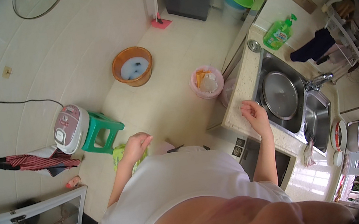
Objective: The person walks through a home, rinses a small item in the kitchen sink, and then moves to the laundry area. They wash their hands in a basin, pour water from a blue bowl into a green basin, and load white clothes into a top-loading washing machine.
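My left hand (pixel 136 146) hangs with loosely curled fingers and nothing visible in it, near a green plastic stool (pixel 98 135) that bears a rice cooker (pixel 71 127). A yellow-green package (pixel 119 156) shows partly behind that forearm. Over the edge of the stone countertop (pixel 239 102) is my right hand (pixel 254 116), its fingers bent and slightly apart, holding nothing. Whether it touches the counter, I cannot tell. Beside it, a round metal lid or pan (pixel 281 96) lies in the larger basin of the steel sink (pixel 302 122).
A brown basin (pixel 116 67) with cloudy water and dark items stands on the floor. Nearer the counter is a pink-lined waste bin (pixel 219 88). A green soap bottle (pixel 275 38) stands by the faucet (pixel 320 79) side. The cooker's black cord (pixel 28 100) runs to the wall.
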Available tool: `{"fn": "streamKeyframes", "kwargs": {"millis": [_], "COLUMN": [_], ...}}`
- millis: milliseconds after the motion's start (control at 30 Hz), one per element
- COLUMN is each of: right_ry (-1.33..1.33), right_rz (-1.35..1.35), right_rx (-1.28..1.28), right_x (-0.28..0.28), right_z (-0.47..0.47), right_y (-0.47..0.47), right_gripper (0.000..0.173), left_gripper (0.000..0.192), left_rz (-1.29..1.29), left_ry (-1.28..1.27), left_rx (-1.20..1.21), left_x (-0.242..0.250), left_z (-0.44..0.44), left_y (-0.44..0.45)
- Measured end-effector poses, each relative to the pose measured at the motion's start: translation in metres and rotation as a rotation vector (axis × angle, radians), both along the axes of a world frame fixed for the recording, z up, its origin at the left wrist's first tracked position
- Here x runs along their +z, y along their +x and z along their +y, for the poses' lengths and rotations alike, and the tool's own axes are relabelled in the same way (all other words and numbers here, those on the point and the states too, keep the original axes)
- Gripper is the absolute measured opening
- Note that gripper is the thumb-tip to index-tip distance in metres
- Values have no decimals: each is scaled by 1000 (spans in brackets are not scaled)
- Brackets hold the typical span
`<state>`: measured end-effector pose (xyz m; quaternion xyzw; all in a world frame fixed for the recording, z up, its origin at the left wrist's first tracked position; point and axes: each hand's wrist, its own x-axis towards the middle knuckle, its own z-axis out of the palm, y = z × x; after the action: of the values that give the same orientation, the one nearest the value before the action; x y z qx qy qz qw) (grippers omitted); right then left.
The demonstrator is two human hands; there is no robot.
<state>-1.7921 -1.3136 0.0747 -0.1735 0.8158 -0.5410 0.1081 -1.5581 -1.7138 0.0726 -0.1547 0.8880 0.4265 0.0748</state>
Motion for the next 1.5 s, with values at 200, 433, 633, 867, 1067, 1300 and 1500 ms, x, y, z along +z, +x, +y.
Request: {"fn": "streamKeyframes", "kwargs": {"millis": [200, 433, 633, 867, 1067, 1300, 1500], "right_ry": [174, 406, -249, -87, -440, -380, -614], "right_rz": [497, 627, -61, -165, -7, -241, -320], "right_rx": [32, -111, -228, -207, -348, -482, -883], "right_x": [19, 45, 19, -9, -54, -42, -48], "right_z": [-110, -245, -281, -311, -323, -288, -279], "right_y": [-96, -190, -257, -354, -442, -472, -510], "right_gripper": [52, 57, 49, 45, 27, 25, 34], "left_gripper": [30, 25, 38, 24, 30, 26, 24], "left_rz": [436, 444, 408, 376, 88, 52, 26], "left_ry": [-260, -43, 320, 326, 244, 151, 203], "left_rx": [144, 322, 334, 52, -343, -473, -648], "left_x": [-36, -33, -23, -49, -49, -26, -29], "left_z": [-78, -219, -275, -281, -284, -274, -273], "left_y": [-70, -203, -336, -462, -565, -699, -816]}}
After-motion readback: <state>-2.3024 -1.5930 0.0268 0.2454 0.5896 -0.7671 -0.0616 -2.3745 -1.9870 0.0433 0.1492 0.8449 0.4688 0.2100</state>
